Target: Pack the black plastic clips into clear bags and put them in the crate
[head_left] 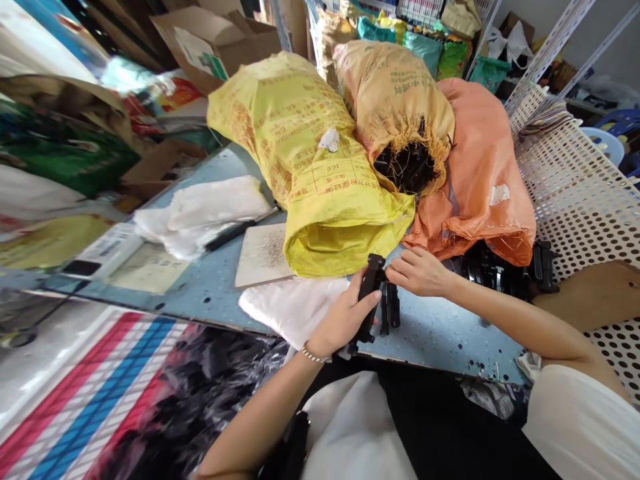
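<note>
My left hand is wrapped round a long black plastic part, held tilted just above the table's front edge. My right hand is closed in a pinch beside the upper end of that part; whatever its fingertips grip is hidden or too small to name. Between and below the hands, a smaller pair of black pieces shows against the tabletop. Just behind the hands lies the open mouth of a yellow woven sack. More black parts spill from an orange sack on the right.
A tan sack with a frayed opening holds black pieces. On the blue table lie a white cloth bundle, a flat board and a white plastic bag. A perforated cream panel stands right; dark plastic bags fill the lower left.
</note>
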Available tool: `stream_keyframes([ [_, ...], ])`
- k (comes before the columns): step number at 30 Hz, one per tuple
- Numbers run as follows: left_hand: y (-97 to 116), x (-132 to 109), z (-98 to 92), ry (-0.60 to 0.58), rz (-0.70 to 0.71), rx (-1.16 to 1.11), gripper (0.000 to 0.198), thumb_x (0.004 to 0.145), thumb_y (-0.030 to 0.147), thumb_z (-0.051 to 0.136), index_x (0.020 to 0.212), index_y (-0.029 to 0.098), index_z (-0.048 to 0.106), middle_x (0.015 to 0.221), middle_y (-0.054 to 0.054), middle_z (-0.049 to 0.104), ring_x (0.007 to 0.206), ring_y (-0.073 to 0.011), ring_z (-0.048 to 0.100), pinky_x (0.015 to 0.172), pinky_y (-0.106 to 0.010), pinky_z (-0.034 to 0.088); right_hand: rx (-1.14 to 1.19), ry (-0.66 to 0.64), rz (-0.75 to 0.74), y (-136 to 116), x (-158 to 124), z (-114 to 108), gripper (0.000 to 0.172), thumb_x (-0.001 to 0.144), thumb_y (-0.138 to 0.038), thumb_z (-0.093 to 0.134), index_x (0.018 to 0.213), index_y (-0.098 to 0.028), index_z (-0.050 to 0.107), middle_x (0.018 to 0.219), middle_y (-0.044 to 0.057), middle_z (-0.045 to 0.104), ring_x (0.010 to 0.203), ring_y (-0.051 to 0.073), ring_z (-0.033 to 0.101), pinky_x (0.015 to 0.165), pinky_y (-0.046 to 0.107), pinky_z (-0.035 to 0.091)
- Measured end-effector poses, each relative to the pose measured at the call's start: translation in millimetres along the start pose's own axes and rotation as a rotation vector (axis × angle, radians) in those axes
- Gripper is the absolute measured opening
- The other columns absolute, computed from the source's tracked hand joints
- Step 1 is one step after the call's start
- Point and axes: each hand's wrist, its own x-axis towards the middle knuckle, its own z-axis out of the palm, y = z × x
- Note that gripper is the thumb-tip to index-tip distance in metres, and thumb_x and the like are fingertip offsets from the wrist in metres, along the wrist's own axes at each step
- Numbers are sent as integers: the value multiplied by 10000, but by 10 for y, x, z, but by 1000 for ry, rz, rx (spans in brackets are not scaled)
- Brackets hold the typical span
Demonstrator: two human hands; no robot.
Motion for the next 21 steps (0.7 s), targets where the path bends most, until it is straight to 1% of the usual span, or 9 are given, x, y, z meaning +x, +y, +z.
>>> stream_keyframes([
  [3,-8,-24,7,-67,-39,-66,714,838,326,735,1480,218,442,885,-34,705,481,-166,647,434,-271,504,-54,-33,-159,31,0,-53,364,1071,-222,331,863,-201,629,750,48,600,692,177,472,617,342,273],
  [6,-43,-19,-17,-82,-88,-90,717,828,320,744,1477,224,456,901,-49,711,462,-172,641,422,-279,500,-52,-38,-170,-4,-35,-34,409,1080,-249,314,812,-192,619,728,51,602,662,172,467,595,345,256],
  [9,-74,-6,-29,-113,-146,-104,718,826,320,743,1477,217,460,908,-65,721,460,-190,641,440,-303,507,21,-40,-112,-47,-80,21,427,1080,-354,340,799,-190,616,709,54,596,656,176,479,587,346,269],
  [11,-98,-15,6,-124,-136,-83,721,820,313,746,1474,199,466,870,-60,719,467,-196,632,500,-334,536,142,-25,-35,-79,-103,87,450,1064,-443,366,777,-196,609,683,51,580,645,179,483,585,340,292],
  [12,-114,-26,39,-94,-99,-52,723,817,309,749,1473,192,467,849,-53,715,479,-193,629,547,-346,552,213,0,28,-98,-112,129,468,1060,-465,357,769,-197,606,676,52,576,638,179,486,588,336,308],
  [15,-167,-70,149,83,79,66,744,807,301,765,1475,190,458,876,-48,710,570,-188,642,686,-345,572,427,75,277,-167,-137,245,533,1077,-481,249,805,-193,606,686,44,589,631,165,517,604,307,361],
  [17,-191,-84,173,142,136,90,736,808,306,767,1466,192,460,919,-56,714,600,-183,644,697,-324,565,502,60,384,-204,-154,266,562,1086,-477,179,873,-191,614,718,33,612,649,153,545,622,283,385],
  [19,-187,-73,134,102,93,51,717,813,314,765,1454,206,464,897,-47,715,558,-177,633,616,-305,548,441,20,362,-217,-168,220,548,1074,-522,212,944,-190,629,778,44,637,708,166,563,652,288,394],
  [21,-151,-43,54,28,9,-34,695,817,315,764,1442,227,474,837,-27,709,501,-170,616,516,-286,515,284,-2,247,-204,-168,120,499,1056,-542,303,973,-183,641,831,72,646,767,195,552,676,316,379],
])
